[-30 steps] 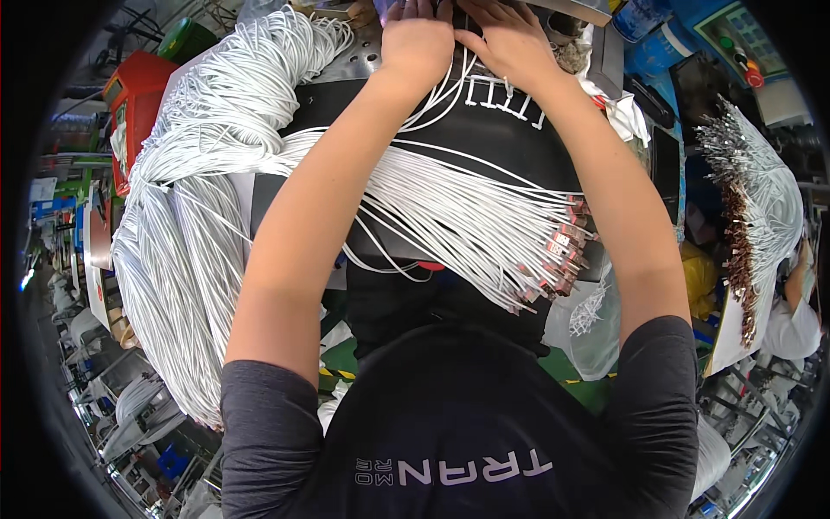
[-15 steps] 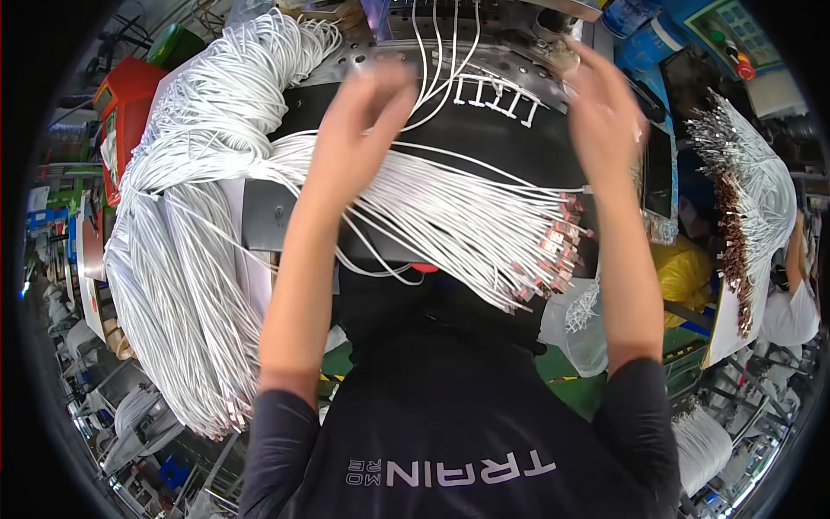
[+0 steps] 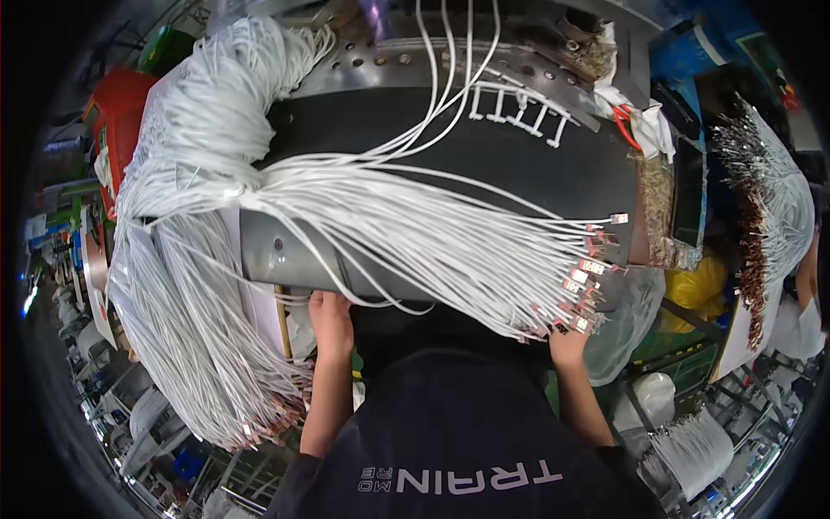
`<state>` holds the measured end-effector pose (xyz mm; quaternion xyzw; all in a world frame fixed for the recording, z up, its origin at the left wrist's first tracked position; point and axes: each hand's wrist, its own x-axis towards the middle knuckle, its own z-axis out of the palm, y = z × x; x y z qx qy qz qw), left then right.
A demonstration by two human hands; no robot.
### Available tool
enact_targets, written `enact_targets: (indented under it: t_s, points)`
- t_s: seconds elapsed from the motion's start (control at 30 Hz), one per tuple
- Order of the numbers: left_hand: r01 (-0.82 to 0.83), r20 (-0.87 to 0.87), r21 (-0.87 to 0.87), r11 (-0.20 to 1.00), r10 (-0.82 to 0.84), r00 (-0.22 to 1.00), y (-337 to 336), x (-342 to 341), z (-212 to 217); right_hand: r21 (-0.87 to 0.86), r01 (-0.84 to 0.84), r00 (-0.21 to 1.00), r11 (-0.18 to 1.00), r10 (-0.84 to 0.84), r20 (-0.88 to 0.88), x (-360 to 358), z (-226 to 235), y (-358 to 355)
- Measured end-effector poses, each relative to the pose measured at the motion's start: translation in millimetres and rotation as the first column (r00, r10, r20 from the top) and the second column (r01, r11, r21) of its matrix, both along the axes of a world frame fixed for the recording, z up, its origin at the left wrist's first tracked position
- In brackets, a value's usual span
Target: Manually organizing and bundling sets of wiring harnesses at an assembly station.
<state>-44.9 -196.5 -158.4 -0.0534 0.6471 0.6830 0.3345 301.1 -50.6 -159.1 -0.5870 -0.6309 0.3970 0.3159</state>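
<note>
A thick bundle of white cables (image 3: pixel 406 216) lies across the black work surface (image 3: pixel 363 121), its metal plug ends (image 3: pixel 579 281) fanned out at the right. At the near edge of the surface, below the cables, is my left hand (image 3: pixel 332 327), its fingertips mostly hidden. My right hand (image 3: pixel 568 346) is just below the plug ends, which cover its fingers, so its grip does not show. Several single cables run from the bundle up to the metal machine (image 3: pixel 380 73) at the back. A white moulded strip with short branches (image 3: pixel 519 117) lies near the machine.
More white cables (image 3: pixel 181 320) hang over the left side, beneath a large coiled heap (image 3: pixel 207 112). A red box (image 3: pixel 125 104) stands far left. At right are a clear plastic bag (image 3: pixel 627 329), a yellow bag (image 3: pixel 696 290) and another cable bundle (image 3: pixel 774 208) on a white board.
Both hands have come down from near the machine to the near edge of the work surface. My view has shifted slightly, and the single cables reach the machine without a hand beside them.
</note>
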Motion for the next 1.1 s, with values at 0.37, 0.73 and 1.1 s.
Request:
enact_targets:
  t_s: [0.37,0.73,1.1]
  points:
    - [0.11,-0.08,-0.195,0.975,-0.128,0.989,-48,-33,-35,-0.286,-0.257,0.944,0.923,0.176,-0.279,-5,27,20]
    - [-0.018,-0.055,-0.015,1.0,0.018,0.998,-29,-10,-30,-0.205,-0.203,0.971,0.957,0.17,-0.168,4,6,21]
    - [0.434,-0.374,-0.04,0.9,-0.416,0.829,-16,-1,71,-0.121,-0.328,0.889,0.937,0.263,-0.374,46,149,153]
